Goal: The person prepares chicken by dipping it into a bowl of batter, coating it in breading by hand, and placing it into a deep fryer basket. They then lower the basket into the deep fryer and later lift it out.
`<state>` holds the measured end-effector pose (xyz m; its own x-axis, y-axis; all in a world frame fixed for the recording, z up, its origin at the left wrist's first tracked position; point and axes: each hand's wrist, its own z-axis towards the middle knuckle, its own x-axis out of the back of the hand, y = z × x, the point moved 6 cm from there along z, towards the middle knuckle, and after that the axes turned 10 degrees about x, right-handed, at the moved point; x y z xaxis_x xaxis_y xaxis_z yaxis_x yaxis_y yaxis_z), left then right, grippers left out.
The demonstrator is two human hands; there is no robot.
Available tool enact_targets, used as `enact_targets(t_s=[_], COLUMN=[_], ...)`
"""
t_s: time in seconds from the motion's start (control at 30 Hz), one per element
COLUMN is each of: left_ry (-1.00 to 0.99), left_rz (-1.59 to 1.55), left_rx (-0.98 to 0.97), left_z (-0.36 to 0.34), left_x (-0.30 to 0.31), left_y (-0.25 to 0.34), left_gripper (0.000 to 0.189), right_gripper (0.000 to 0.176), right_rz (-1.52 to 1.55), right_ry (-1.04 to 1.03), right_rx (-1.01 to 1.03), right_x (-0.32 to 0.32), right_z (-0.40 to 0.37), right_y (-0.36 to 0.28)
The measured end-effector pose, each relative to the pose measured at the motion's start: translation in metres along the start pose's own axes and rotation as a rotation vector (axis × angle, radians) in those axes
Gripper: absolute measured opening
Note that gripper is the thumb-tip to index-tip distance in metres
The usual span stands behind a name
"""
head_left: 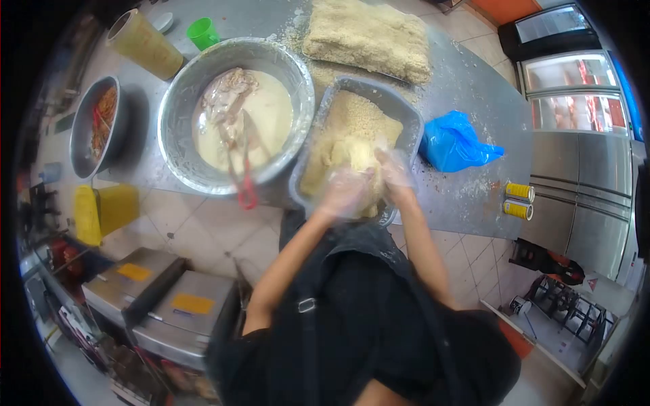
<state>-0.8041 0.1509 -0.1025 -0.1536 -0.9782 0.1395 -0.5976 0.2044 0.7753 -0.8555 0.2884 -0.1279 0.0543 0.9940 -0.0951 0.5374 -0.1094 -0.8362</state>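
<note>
My left hand [347, 189] and my right hand [395, 174], both in clear plastic gloves, are over a grey tub [412, 111] of pale breadcrumbs [362, 111]. Between them they grip a pale, crumb-coated piece [361, 154] whose kind I cannot make out. Motion blurs the fingers. Left of the tub stands a large metal bowl [169, 128] of milky batter [274, 111] with pieces of raw meat [230, 88] in it. Red-handled tongs [247, 193] lean over the bowl's near rim.
A crumb-covered tray [369, 40] lies behind the tub. A blue plastic bag [453, 142] and two yellow cans [519, 201] are to the right. On the left stand a bowl of reddish food [105, 122], a green cup [202, 32] and a tall container [145, 44].
</note>
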Motion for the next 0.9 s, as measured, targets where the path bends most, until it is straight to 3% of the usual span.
enact_targets(t_s=[0.07,0.1,0.17,0.2,0.27,0.3,0.33,0.37,0.4,0.43,0.5,0.63,0.7,0.73,0.8,0.83,0.9], left_ry=[0.565,0.563,0.468,0.462,-0.005,-0.018,0.024,0.04,0.034,0.028,0.007,-0.004,-0.055,-0.037,-0.018,0.0,0.008], left_rz=[0.523,0.524,0.668,0.67,0.943,0.959,0.892,0.795,0.804,0.755,0.7,0.813,0.836,0.742,0.633,0.626,0.616], left_rx=[-0.145,-0.145,-0.124,-0.113,-0.28,-0.282,-0.162,-0.013,-0.012,-0.043,-0.078,-0.124,-0.143,-0.192,-0.227,-0.211,-0.188], left_z=[-0.01,-0.012,-0.015,-0.018,-0.019,-0.033,-0.026,-0.025,-0.027,-0.02,-0.021,-0.024,-0.021,-0.021,-0.025,-0.025,-0.029], left_x=[0.015,0.016,0.016,0.021,0.008,0.003,0.011,0.016,0.014,0.011,0.003,0.01,0.011,0.014,0.015,0.018,0.019], left_y=[0.004,0.003,-0.005,-0.012,-0.019,-0.022,-0.011,-0.014,-0.026,-0.04,-0.04,-0.023,-0.029,-0.03,-0.031,-0.03,-0.026], left_gripper=[0.053,0.053,0.035,0.035,0.032,0.032,0.033,0.034,0.034,0.032,0.03,0.027,0.026,0.026,0.026,0.026,0.026], right_gripper=[0.04,0.04,0.048,0.048,0.03,0.033,0.033,0.034,0.035,0.035,0.049,0.054,0.058,0.058,0.055,0.055,0.054], right_rz=[-1.551,-1.55,-1.187,-1.188,0.148,0.056,-0.448,-1.187,-1.666,-1.665,-1.593,-1.637,-1.015,-1.022,-1.34,-1.342,-1.816], right_ry=[-0.147,-0.146,0.327,0.321,0.106,-0.025,-0.023,0.09,0.204,0.21,-0.215,-0.353,-0.324,-0.329,-0.367,-0.376,-0.788], right_rx=[0.682,0.681,1.075,1.064,0.727,0.729,0.801,0.88,0.962,0.961,0.695,0.511,0.648,0.655,0.527,0.521,0.194], right_x=[-0.023,-0.034,-0.058,-0.058,-0.038,-0.026,-0.045,-0.066,-0.089,-0.101,-0.12,-0.101,-0.067,-0.048,-0.02,-0.034,-0.052], right_z=[0.017,0.032,0.047,0.069,0.153,0.189,0.151,0.11,0.065,0.048,0.036,0.055,0.069,0.077,0.088,0.077,0.054], right_y=[-0.054,-0.054,-0.066,-0.042,0.046,0.078,0.046,0.013,-0.024,-0.021,0.007,-0.023,-0.038,-0.045,-0.043,-0.057,-0.053])
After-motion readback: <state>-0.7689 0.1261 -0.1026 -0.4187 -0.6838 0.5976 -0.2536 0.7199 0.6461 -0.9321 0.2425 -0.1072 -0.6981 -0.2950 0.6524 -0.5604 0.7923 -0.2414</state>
